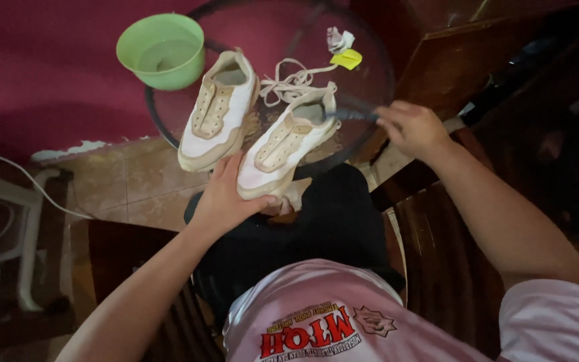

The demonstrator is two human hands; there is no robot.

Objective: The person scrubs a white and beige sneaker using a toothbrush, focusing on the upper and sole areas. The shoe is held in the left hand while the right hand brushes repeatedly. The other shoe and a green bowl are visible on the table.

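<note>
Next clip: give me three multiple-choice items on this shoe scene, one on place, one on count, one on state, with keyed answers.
1. Where does the green bowl stand?
A. on the round glass table's far left edge
B. on the floor
C. inside a sneaker

2. How many sneakers are on the table?
A. one
B. two
C. three

3. What is the left hand doing?
A. resting flat on the lap
B. lifting the bowl
C. gripping the toe of the nearer sneaker

Answers: 1 A, the bowl sits at the rim; 2 B, a second sneaker lies beside it; 3 C, its fingers wrap the toe.
</note>
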